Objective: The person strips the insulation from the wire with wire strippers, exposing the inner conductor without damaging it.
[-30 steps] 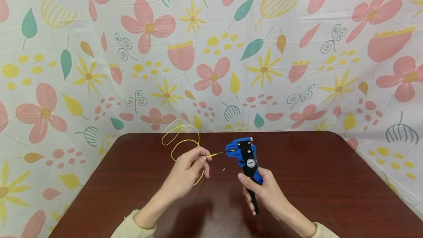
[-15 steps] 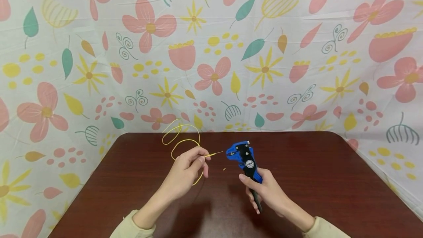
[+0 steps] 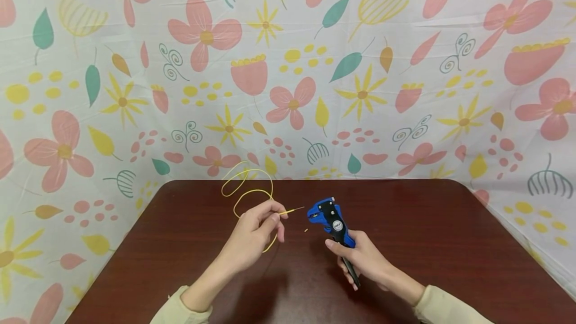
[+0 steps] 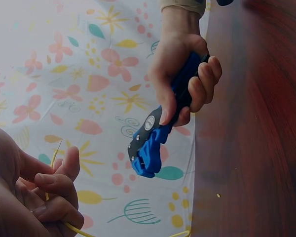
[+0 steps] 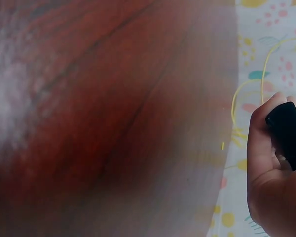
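Note:
My left hand (image 3: pixel 254 234) pinches a thin yellow wire (image 3: pixel 286 211) between thumb and fingers, near its end. That end points right, and a short bare tip shows past the yellow insulation. The rest of the wire loops up behind the hand. In my right hand (image 3: pixel 369 259) is a blue and black wire stripper (image 3: pixel 330 216), gripped by its handles, head up and tilted left. A small gap separates the stripper's head from the bare wire tip. The left wrist view shows the stripper (image 4: pixel 150 133) with the right thumb along its side.
A small yellow scrap of insulation (image 3: pixel 306 230) lies on the dark reddish-brown table (image 3: pixel 427 224) between the hands. Behind the table's far edge hangs a floral-patterned cloth (image 3: pixel 292 64).
My right hand has lowered the stripper slightly and tilted its head further left. At first the wire tip was close to the stripper's head; the left hand has hardly moved.

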The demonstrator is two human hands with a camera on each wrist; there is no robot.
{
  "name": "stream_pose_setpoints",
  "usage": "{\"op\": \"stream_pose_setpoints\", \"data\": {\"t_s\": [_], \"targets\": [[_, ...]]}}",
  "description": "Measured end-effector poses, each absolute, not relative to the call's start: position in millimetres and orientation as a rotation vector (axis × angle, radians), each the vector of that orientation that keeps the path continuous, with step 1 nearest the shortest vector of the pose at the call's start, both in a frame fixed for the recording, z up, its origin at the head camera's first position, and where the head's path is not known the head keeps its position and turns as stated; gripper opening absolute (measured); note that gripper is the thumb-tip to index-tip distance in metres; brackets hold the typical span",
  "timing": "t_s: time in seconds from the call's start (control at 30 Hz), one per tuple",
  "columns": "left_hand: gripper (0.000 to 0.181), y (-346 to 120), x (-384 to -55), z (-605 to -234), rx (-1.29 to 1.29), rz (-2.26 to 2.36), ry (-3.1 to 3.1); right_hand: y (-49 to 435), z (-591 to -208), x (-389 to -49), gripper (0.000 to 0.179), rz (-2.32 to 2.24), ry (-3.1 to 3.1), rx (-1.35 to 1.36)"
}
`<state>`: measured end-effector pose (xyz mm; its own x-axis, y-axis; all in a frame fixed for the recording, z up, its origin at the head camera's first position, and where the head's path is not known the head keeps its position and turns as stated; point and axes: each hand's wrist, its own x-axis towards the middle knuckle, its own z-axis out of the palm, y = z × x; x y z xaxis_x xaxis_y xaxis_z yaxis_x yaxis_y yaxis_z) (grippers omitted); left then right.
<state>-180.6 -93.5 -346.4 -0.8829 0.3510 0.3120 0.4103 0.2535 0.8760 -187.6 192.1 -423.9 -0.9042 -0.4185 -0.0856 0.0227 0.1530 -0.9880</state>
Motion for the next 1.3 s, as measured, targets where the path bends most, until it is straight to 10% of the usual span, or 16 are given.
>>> {"op": "stream_pose_setpoints", "data": {"t_s": [1.3], "targets": [[0.015, -93.3, -179.7, -349.0, -0.774, -1.701, -2.458, 196.0, -430.3, -202.7, 0.05, -1.697, 2.088, -0.247]]}}
